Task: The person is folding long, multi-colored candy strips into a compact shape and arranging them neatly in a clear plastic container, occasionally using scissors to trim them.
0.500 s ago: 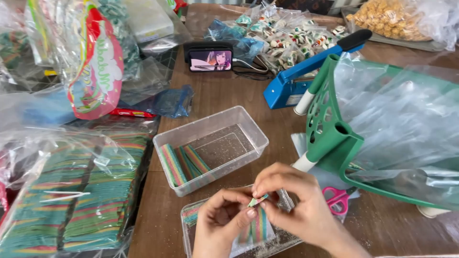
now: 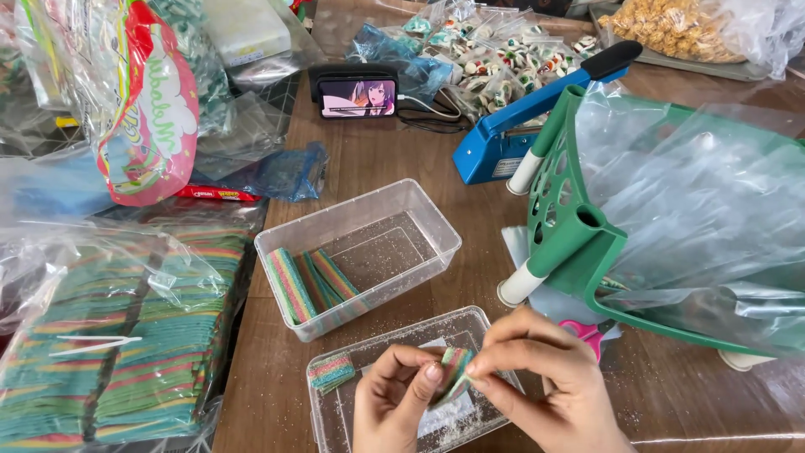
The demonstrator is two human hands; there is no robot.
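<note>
Rainbow candy strip (image 2: 454,375) | pinched by left hand (image 2: 394,403) and right hand (image 2: 545,386) | above clear tray (image 2: 394,335)

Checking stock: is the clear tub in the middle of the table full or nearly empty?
Nearly empty. The clear tub holds only a few rainbow candy strips at its left end; the rest of its floor shows bare, dusted with sugar.

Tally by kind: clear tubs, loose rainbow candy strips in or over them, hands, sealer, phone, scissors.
Clear tubs: 2 (far tub, near tub)
Candy strips: 5 (3 in far tub, 1 in near tub, 1 held)
Hands: 2 (left, right)
Blue sealer: 1
Phone: 1
Pink scissors: 1
Total: 12
</note>
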